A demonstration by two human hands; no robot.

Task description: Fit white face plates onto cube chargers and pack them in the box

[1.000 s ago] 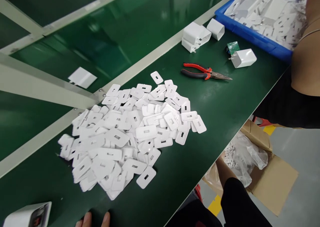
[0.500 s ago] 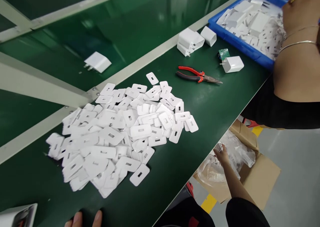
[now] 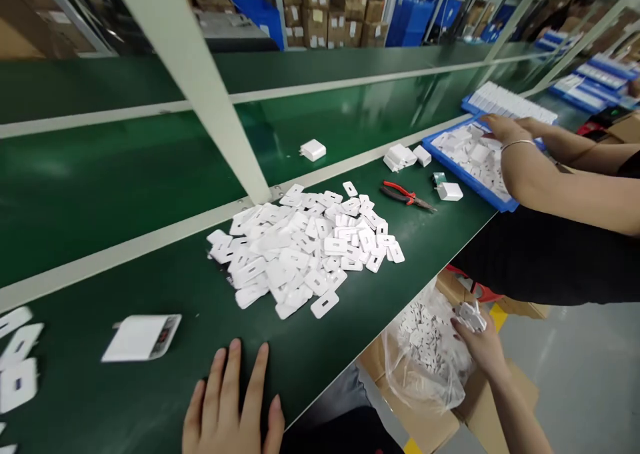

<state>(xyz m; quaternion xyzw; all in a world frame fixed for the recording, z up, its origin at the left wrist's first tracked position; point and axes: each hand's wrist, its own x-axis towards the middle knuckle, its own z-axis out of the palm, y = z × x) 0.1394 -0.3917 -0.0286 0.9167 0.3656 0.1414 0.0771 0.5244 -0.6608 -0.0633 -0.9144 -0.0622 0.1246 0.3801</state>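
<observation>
My left hand rests on the green bench top, fingers spread, with nothing under it that I can see. Just beyond its fingertips lies a heap of white plastic plates, each with a small slot. A white charger housing with an open end is to the hand's left. Below the bench edge, my right hand is closed around a handful of small white parts, whose exact kind is unclear. It is beside a clear plastic bag of similar small pieces in a cardboard box.
Red-handled pliers lie beyond the heap, near white charger housings and another housing. A co-worker's arms reach over a blue tray of white parts at right. An upright post stands at the bench back.
The view has tilted up and turned left, showing more of the bench and my left hand. My right hand has risen from the bag with small white parts in it.
</observation>
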